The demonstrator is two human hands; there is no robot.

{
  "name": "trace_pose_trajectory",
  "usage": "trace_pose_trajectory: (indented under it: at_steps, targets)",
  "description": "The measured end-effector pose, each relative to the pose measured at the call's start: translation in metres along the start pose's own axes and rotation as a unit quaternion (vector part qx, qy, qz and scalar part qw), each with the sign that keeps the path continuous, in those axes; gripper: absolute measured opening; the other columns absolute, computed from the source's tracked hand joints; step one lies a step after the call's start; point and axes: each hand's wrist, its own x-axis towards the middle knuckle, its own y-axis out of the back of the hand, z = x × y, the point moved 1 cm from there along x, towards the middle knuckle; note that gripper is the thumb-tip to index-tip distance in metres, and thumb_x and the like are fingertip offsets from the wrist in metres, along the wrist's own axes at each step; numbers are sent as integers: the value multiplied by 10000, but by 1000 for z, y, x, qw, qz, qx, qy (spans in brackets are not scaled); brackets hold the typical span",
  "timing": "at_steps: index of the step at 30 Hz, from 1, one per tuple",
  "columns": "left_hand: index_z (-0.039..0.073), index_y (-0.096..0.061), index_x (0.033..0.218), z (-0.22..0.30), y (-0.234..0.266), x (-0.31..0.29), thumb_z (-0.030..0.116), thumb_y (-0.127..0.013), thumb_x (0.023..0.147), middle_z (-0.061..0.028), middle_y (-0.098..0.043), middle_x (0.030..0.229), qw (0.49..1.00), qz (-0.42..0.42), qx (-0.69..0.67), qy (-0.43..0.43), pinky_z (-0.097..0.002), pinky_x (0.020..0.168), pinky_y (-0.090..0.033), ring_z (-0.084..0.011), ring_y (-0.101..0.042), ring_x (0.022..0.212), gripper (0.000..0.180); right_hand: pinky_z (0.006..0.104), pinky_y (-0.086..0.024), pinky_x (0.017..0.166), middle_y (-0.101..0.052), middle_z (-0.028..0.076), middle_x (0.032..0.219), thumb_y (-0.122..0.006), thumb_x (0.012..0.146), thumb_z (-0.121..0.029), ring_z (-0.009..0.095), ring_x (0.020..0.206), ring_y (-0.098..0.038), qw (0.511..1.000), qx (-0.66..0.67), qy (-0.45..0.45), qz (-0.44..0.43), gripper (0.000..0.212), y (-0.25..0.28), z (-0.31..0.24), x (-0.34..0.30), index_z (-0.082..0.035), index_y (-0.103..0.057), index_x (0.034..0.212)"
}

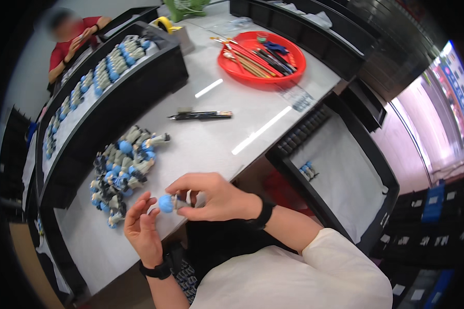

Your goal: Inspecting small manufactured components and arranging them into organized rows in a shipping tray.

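Between thumb and fingers, my right hand grips a small figurine with a round blue top, above the table's near edge. Its lower part is partly hidden by my fingers. My left hand is close beside the blue end, fingers curved and thumb apart, with nothing visible in its grasp. Left of my hands lies a pile of similar figurines in blue, grey and black on the white tabletop.
A black tray holds rows of figurines at left. Pens lie mid-table. Farther back sits a red basin with brushes and pens. At right, another black tray holds several figurines. A person in red sits far left.
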Motion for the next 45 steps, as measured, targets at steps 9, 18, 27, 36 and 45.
trace_pose_trajectory:
  at_steps: [9, 18, 27, 36, 45]
  targets:
    - [-4, -545, 999, -3, -4, 3, 48, -544, 817, -112, -571, 1006, 992, 6, 122, 29, -242, 743, -437, -133, -539, 848, 189, 222, -474, 633, -593, 56, 878, -616, 725, -14, 97, 737, -562, 852, -213, -172, 447, 309, 253, 53, -162, 30, -547, 1023]
    - [-7, -548, 977, -4, -5, 2, 17, -532, 813, -107, -576, 987, 983, 32, 173, 42, -234, 744, -430, -121, -540, 813, 167, 298, -472, 689, -625, 134, 878, -629, 679, -70, 203, 746, -599, 784, -303, -436, 323, 308, 292, 150, -282, 5, -595, 976]
    - [-18, -561, 957, -1, -9, 3, -11, -528, 802, -99, -588, 952, 985, 27, 169, 39, -230, 746, -432, -125, -544, 827, 158, 330, -456, 761, -611, 206, 919, -579, 750, -215, 279, 867, -599, 771, -363, -453, 261, 377, 289, 169, -284, 7, -562, 1054]
    - [-19, -588, 937, 17, -13, 1, -9, -549, 792, -72, -591, 940, 981, -31, 178, 67, -243, 759, -444, -122, -547, 845, 151, 420, -311, 950, -431, 290, 1166, -586, 770, -260, 395, 1111, -396, 660, -592, -413, 208, 599, 289, 167, -268, 41, -362, 1236]
    - [-11, -593, 886, 104, 64, 22, 93, -627, 733, -113, -594, 846, 832, -72, 547, -56, -282, 658, -447, -190, -562, 758, 188, 154, -338, 513, -541, 0, 748, -533, 833, -81, 32, 603, -455, 921, -75, -68, 375, 160, 136, 32, -89, -12, -563, 974]
